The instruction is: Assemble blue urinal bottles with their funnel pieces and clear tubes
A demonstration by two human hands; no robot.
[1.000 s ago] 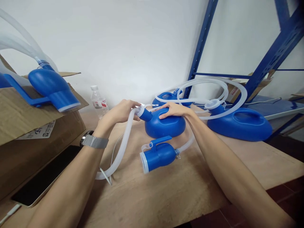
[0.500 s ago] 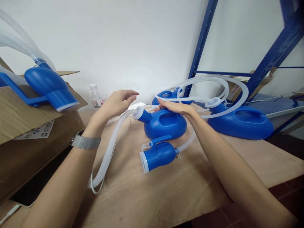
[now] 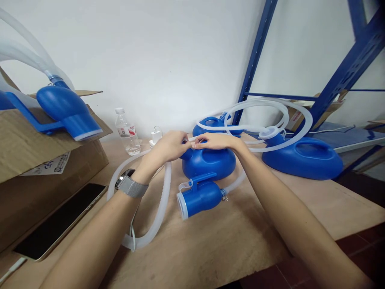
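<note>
A blue jug (image 3: pixel 210 163) lies on the wooden table, its neck pointing up to the left. My left hand (image 3: pixel 173 146) is wrapped round the capped end of that neck and hides the cap. Across the top of the jug rests my right hand (image 3: pixel 215 141), its fingertips near the base of the neck; what they grip is hidden. A translucent tube (image 3: pixel 164 200) hangs below my left hand and curves over the table. In front of the jug lies a blue urinal-shaped head (image 3: pixel 203 198) with a clear rim cap and a tube on its right end.
Cardboard box (image 3: pixel 60 156) at left with another blue head (image 3: pixel 69 108) on it; a phone (image 3: pixel 60 220) beside it. A water bottle (image 3: pixel 128 132) and white charger (image 3: pixel 155 135) stand behind. More blue jugs (image 3: pixel 303 158) with coiled tubes lie at right, near a blue rack (image 3: pixel 255 60).
My left hand has moved right and down from the air onto the jug's neck. The tube has swung right, and my right hand has shifted slightly toward the neck.
</note>
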